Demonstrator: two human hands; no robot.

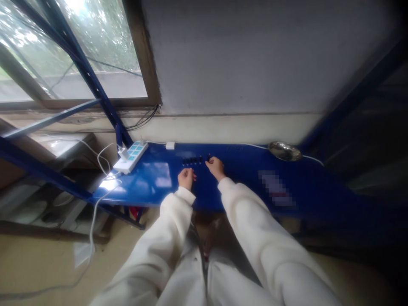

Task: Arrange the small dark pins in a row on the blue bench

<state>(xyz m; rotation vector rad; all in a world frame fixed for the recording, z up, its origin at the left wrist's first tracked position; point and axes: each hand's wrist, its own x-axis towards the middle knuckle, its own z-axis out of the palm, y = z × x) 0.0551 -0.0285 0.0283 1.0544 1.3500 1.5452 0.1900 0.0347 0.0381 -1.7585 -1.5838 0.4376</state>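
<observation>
On the blue tabletop, several small black pieces stand in a short row in front of me; their exact kind is too small to tell. At the right end of the row, my right hand pinches a similar small black piece between thumb and fingers. My left hand hovers just nearer to me than the row, its fingers curled together. Whatever those left fingers may hold is too small to make out.
A white power strip with a plug and cables sits at the left end. Further back is a small white adapter. A shiny metal dish rests at the back right. Blue frame posts rise on the left.
</observation>
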